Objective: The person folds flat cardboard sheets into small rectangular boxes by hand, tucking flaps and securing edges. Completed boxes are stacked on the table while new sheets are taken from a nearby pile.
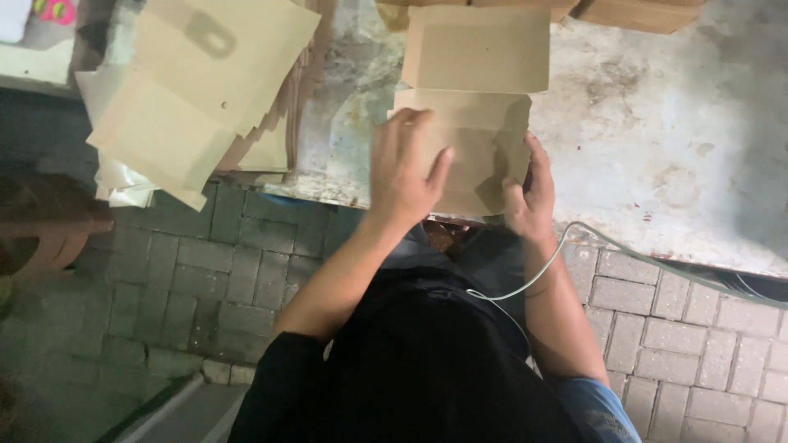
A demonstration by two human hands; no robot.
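A brown cardboard piece (476, 61) lies on the worn table (673, 139) straight ahead, folded across its middle. My left hand (402, 168) presses flat on its near half, fingers spread. At the near right edge of the cardboard, my right hand (529, 197) grips the sheet between thumb and fingers. The near half looks slightly lifted at the right side.
A stack of flat brown cardboard blanks (197, 90) overhangs the table's left end. More cardboard (640, 12) sits at the far edge. A thin white cable (558, 254) runs from my body toward the right. Brick paving (246, 262) lies below.
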